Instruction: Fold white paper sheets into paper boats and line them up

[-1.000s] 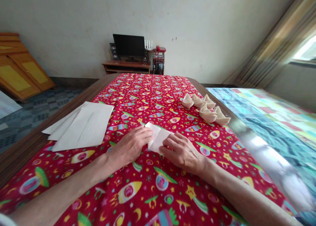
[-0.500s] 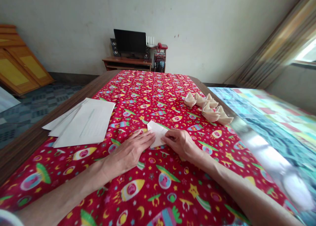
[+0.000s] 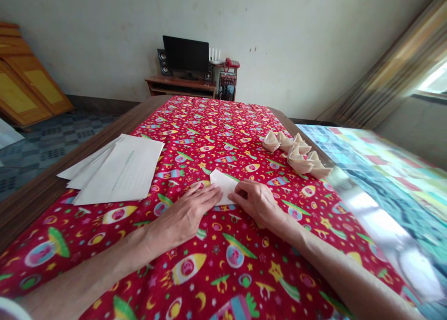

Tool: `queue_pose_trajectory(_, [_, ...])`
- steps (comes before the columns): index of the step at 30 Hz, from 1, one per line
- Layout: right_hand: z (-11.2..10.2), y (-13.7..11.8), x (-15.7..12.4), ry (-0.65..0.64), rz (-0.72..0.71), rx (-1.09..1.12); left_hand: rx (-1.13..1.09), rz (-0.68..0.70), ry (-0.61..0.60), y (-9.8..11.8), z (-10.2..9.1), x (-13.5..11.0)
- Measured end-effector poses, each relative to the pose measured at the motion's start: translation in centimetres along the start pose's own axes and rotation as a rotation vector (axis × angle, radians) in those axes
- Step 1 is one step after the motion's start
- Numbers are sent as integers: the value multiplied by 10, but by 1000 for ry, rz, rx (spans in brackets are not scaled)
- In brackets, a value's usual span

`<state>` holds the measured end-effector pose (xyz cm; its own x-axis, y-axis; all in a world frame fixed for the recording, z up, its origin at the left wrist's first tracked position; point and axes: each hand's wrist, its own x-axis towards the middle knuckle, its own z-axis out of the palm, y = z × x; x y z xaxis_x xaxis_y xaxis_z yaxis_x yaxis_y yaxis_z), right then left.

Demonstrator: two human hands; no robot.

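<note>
The folded sheet [image 3: 222, 179] is paper, matt and smooth, with crisp edges. The stacked sheets [image 3: 124, 171] are thin paper with a matt face. The folded pieces [image 3: 298, 160] appear to be paper, also matt. The tablecloth [image 3: 214, 138] is printed cloth, soft and matt, with slight wrinkles. The table [image 3: 52, 182] presents a wood-grain surface: low sheen at the left edge, glossy glare at the right. The telephone [image 3: 233, 64] looks like plastic. The cabinet [image 3: 38, 87] is wood with a smooth finish. The curtain [image 3: 377, 78] is pleated cloth. The wall [image 3: 296, 54] is matt, with marks.
</note>
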<state>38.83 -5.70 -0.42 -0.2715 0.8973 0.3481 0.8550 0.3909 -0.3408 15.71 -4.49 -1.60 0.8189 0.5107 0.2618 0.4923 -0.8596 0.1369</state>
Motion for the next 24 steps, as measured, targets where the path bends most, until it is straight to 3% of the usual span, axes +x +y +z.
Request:
queue_pose_trajectory(11, [1, -2, 1, 10, 25, -18, 5, 47, -11, 10, -1, -10])
queue_pose_trajectory(24, [5, -1, 0, 62, -34, -50, -33, 69, 19, 11, -4, -3])
